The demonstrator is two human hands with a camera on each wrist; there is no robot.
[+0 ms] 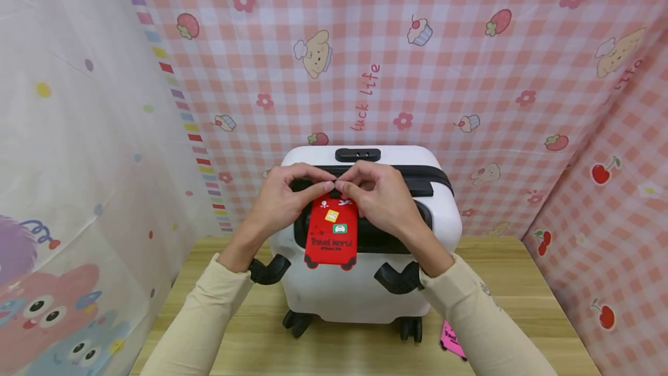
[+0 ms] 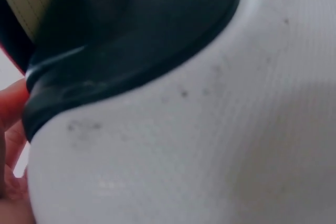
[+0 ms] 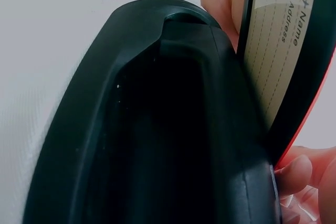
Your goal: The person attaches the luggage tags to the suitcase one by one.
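A white suitcase (image 1: 360,300) stands upright on its black wheels. At its top, a red luggage tag (image 1: 332,239) printed "Travel World" hangs in front of the black handle (image 1: 420,185). My left hand (image 1: 276,199) and right hand (image 1: 385,197) meet just above the tag, thumbs and forefingers pinching its small dark strap. The fingertips cover most of that strap, so whether it is fastened cannot be seen. In the right wrist view the tag's back shows a card (image 3: 283,40) with name and address lines. The left wrist view mostly holds the suitcase's white shell (image 2: 157,150).
On the wooden table (image 1: 250,335), a pink luggage tag (image 1: 453,342) lies right of the suitcase, partly behind my right sleeve. A combination lock (image 1: 358,155) sits on the suitcase's top. Patterned curtains (image 1: 365,45) enclose the back and both sides.
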